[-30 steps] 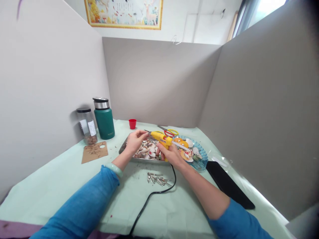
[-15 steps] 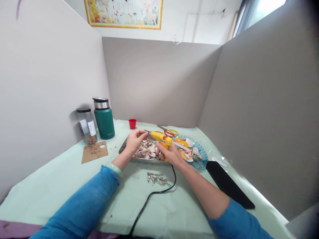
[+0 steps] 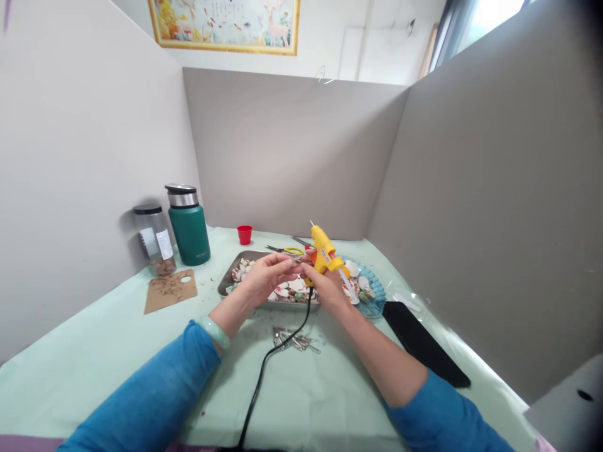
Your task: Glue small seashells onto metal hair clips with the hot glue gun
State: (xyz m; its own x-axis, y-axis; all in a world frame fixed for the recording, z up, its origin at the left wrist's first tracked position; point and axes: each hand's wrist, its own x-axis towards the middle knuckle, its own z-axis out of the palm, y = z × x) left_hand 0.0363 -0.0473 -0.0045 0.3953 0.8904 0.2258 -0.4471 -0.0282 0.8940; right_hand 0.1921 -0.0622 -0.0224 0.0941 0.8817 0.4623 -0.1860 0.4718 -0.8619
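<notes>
My right hand (image 3: 327, 289) is wrapped round a yellow hot glue gun (image 3: 322, 242), its nozzle pointing up and away and a white glue stick jutting from its back. Thumb and fingers of my left hand (image 3: 271, 274) pinch a small silvery piece (image 3: 296, 260), mostly hidden, and meet my right fingertips. Below both hands lies a metal tray (image 3: 224, 285) of seashells (image 3: 282, 290). A loose pile of silvery metal clips (image 3: 294, 339) rests on the cloth nearer me. The gun's black cord (image 3: 264, 364) runs across the clips toward me.
A blue scalloped plate (image 3: 378, 295) with shells is right of the tray, beside a long black object (image 3: 426, 342). Yellow-handled scissors (image 3: 293, 250) and a red cup (image 3: 244, 235) stand behind. Left are a green bottle (image 3: 189, 232), a clear jar (image 3: 154, 242) and brown cardboard (image 3: 170, 290). Grey panels (image 3: 292, 157) enclose the table.
The glue gun has swung from pointing left at my left fingers to pointing upward. My hands have come together, the left moving right. The cord now crosses the clips.
</notes>
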